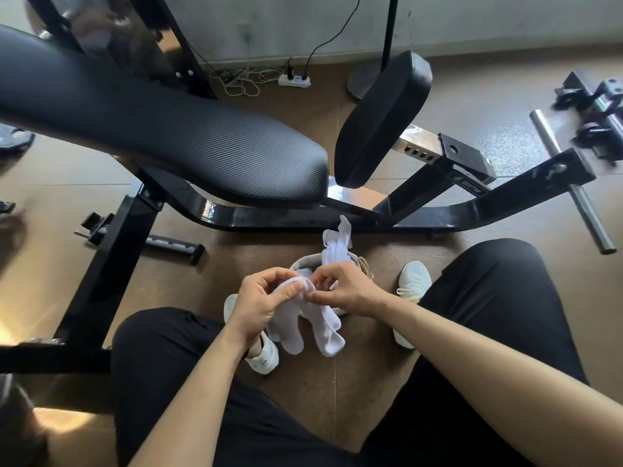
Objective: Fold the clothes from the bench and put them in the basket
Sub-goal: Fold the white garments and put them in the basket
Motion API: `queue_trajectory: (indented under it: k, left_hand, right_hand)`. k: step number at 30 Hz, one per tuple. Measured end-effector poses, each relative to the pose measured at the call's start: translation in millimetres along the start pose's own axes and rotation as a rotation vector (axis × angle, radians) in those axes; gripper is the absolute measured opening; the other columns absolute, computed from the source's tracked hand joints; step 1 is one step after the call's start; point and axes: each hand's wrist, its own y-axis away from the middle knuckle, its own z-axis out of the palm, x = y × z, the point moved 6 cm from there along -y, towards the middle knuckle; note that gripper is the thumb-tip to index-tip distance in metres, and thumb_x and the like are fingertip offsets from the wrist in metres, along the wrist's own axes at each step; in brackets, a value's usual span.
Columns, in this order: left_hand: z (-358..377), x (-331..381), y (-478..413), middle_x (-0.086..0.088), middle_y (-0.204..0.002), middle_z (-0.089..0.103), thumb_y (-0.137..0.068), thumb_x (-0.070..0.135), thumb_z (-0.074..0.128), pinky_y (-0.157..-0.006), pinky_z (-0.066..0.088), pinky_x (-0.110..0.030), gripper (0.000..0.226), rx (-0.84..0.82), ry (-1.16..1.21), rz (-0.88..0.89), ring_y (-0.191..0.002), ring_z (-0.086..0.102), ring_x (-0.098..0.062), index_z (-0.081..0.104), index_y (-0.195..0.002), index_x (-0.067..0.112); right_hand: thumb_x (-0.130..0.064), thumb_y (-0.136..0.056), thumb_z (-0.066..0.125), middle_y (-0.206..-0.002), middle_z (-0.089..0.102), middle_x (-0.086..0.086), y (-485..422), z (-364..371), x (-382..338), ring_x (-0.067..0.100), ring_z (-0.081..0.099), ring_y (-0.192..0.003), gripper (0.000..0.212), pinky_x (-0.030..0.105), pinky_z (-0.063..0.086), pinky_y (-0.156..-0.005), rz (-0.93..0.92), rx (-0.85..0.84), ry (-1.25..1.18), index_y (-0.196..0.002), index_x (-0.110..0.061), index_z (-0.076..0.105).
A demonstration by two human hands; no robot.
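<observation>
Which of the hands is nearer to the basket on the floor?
Right. The right hand overlaps the basket rim in this view; the left hand sits beside it, toward the person. Both grip the white socks.

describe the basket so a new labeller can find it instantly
Start at the long black bench pad and drop to the brown floor in front of its frame, between the person's white shoes. The basket is the small grey soft-sided tub there, partly hidden behind both hands. White clothing sticks up out of it, unlike the loose white socks being held.
</observation>
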Motion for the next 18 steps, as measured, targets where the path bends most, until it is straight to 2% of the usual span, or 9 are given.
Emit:
queue_trajectory:
  k: [2,4,8,11,13,15,18]
  left_hand:
    - [-2,-1,0,-0.006,-0.097,0.077,-0.086,0.030,0.078,-0.080,0.058,-0.036,0.007,0.024,0.038,-0.006,-0.097,0.070,-0.027,0.080,-0.092,0.026]
    - [-6,-2,0,-0.005,-0.094,0.077,-0.084,0.031,0.077,-0.077,0.057,-0.034,0.007,0.068,0.105,-0.019,-0.092,0.070,-0.023,0.080,-0.089,0.027]
    - [-20,-6,-2,-0.005,-0.090,0.073,-0.085,0.028,0.077,-0.074,0.055,-0.032,0.008,0.211,0.265,-0.047,-0.089,0.066,-0.021,0.078,-0.088,0.021]
    - [-34,-10,-3,-0.002,-0.086,0.073,-0.082,0.028,0.073,-0.078,0.054,-0.036,0.007,0.341,0.408,-0.095,-0.090,0.065,-0.024,0.079,-0.082,0.025]
    - [-41,-12,-4,0.001,-0.086,0.073,-0.082,0.028,0.072,-0.082,0.054,-0.036,0.008,0.376,0.399,-0.094,-0.092,0.064,-0.022,0.080,-0.080,0.028]
    - [-45,-15,-5,0.001,-0.088,0.073,-0.084,0.027,0.073,-0.085,0.054,-0.037,0.008,0.395,0.384,-0.092,-0.094,0.064,-0.023,0.080,-0.080,0.028]
    - [-53,-21,-7,0.001,-0.089,0.071,-0.093,0.019,0.069,-0.078,0.054,-0.033,0.015,0.487,0.379,-0.104,-0.093,0.064,-0.022,0.076,-0.082,0.026]
  right_hand:
    - [-0.017,-0.087,0.073,-0.081,0.073,0.008,-2,-1,3,0.019,0.065,-0.073,0.009,0.035,0.054,-0.069,0.010,0.044,0.039,-0.093,-0.011,0.076]
    - [-0.009,-0.082,0.068,-0.077,0.072,0.006,-3,-6,9,0.013,0.061,-0.068,0.011,0.034,0.051,-0.065,0.039,0.089,0.109,-0.088,-0.013,0.076]
    - [-0.008,-0.078,0.063,-0.069,0.068,-0.001,-5,-20,35,0.013,0.056,-0.065,0.011,0.031,0.048,-0.063,0.147,0.141,0.263,-0.076,-0.016,0.071]
    - [-0.015,-0.085,0.067,-0.079,0.073,-0.001,-7,-37,62,0.014,0.064,-0.075,0.011,0.036,0.057,-0.072,0.263,0.130,0.327,-0.083,-0.018,0.078]
    - [-0.023,-0.089,0.073,-0.084,0.073,0.001,-7,-46,72,0.018,0.066,-0.081,0.008,0.035,0.056,-0.075,0.302,0.096,0.326,-0.086,-0.020,0.079]
    - [-0.027,-0.088,0.075,-0.082,0.069,-0.001,-5,-46,79,0.016,0.063,-0.077,0.007,0.032,0.052,-0.071,0.319,-0.004,0.309,-0.082,-0.026,0.073]
    - [-0.024,-0.087,0.076,-0.078,0.064,-0.003,0,-43,84,0.012,0.057,-0.072,0.005,0.027,0.046,-0.068,0.335,-0.138,0.271,-0.085,-0.025,0.071]
